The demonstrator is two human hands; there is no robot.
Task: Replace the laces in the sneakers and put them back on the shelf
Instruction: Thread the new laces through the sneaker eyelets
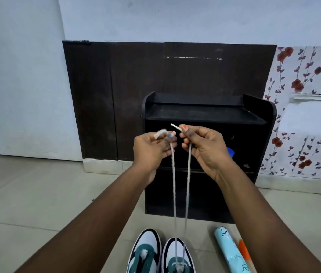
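Two white, green and black sneakers stand side by side on the floor at the bottom, the left sneaker [145, 251] and the right sneaker [177, 255]. A white lace [188, 186] rises in two strands from the right sneaker's lower eyelets. My left hand [151, 148] pinches the left strand's frayed end. My right hand [205, 144] pinches the right strand just below its white tip. Both hands are raised level in front of the black shelf [205, 113].
The shelf stands against a dark wall panel [116, 95]. A light blue spray can [229, 249] and an orange object [244, 251] lie on the tiled floor right of the sneakers. A blue object [230, 151] shows inside the shelf behind my right hand.
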